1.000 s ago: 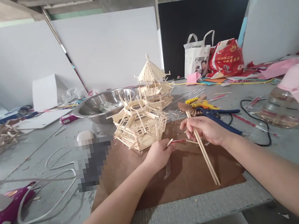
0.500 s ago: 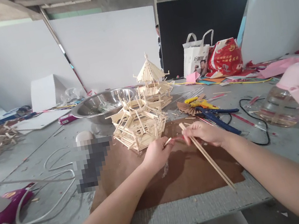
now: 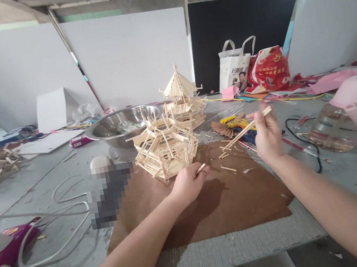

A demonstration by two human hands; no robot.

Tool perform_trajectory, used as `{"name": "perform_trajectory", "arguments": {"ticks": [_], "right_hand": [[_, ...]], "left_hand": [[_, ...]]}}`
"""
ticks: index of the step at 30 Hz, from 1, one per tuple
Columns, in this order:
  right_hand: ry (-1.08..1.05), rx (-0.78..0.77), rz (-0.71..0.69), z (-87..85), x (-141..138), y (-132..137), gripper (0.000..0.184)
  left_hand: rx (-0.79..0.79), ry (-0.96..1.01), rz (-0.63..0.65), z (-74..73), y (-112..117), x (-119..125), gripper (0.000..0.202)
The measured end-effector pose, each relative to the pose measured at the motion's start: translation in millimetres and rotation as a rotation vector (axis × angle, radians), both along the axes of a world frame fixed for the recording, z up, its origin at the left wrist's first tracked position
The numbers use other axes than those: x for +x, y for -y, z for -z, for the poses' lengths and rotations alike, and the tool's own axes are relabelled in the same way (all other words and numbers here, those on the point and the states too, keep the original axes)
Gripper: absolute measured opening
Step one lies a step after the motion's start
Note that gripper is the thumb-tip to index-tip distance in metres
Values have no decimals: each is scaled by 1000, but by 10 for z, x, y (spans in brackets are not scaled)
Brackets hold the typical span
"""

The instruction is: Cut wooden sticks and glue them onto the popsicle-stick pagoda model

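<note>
My left hand (image 3: 187, 183) is closed around a short wooden stick piece (image 3: 200, 168), resting on the brown mat (image 3: 213, 210) just in front of a hexagonal stick frame model (image 3: 165, 147). My right hand (image 3: 267, 136) is raised above the mat's far right corner, pinching long wooden sticks (image 3: 245, 130) that slant down to the left. A finished stick pavilion (image 3: 182, 98) stands behind the frame model. Small stick offcuts (image 3: 229, 168) lie on the mat between my hands.
A steel bowl (image 3: 121, 124) sits behind the models. Blue and yellow pliers (image 3: 245, 128) and a black cable (image 3: 304, 143) lie right of the mat. A pink-lidded jar (image 3: 352, 119) lies at right, a magenta glue gun (image 3: 0, 261) and white cord at left, bags (image 3: 257, 69) at the back.
My right hand lifted off the mat and moved up and right, swinging the long sticks from pointing down toward me to slanting left. My left hand stayed put with its short stick.
</note>
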State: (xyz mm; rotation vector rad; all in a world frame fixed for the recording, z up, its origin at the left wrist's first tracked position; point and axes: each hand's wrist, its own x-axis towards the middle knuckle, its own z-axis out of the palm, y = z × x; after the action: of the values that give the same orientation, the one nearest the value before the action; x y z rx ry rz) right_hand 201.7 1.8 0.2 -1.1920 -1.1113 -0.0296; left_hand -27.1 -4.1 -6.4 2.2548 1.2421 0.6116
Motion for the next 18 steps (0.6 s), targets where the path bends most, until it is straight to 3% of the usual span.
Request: {"name": "perform_trajectory", "arguments": {"ticks": [2,7,13,18], "right_hand": [[34,39,32,21,-45,6,30],[-76,31,-90,22,-162,46,31],[-328,-36,-403,50,-235,56,28],[-394,-73,-526,60,-254,43,26]], "left_hand": [[1,70,-25,-18,22,-3,26],[32,252,14,-45,93,-3,27],[83,122,14,9,54,-3,31],[238,136,-20,39,24,4,31]]}}
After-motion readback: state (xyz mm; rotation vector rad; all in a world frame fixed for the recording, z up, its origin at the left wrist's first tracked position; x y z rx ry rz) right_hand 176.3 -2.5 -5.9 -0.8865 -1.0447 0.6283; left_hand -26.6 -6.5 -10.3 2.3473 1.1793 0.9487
